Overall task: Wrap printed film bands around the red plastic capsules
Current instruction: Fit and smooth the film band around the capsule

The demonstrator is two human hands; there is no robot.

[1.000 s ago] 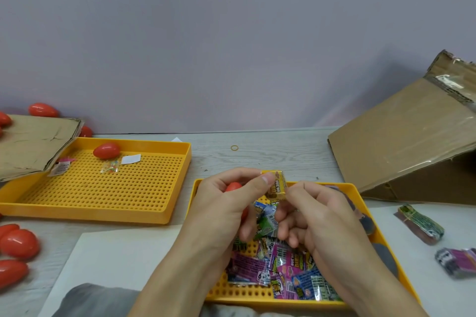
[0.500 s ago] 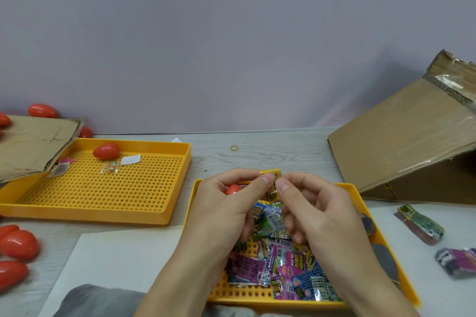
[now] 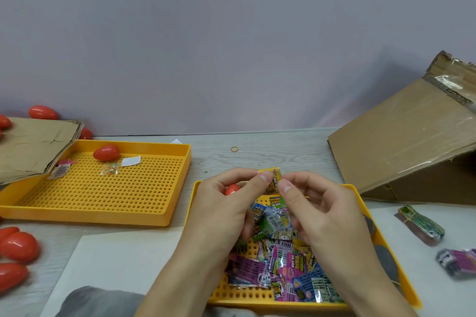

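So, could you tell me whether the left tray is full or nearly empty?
Nearly empty: the left tray holds one capsule and three small packets; most holes show bare.
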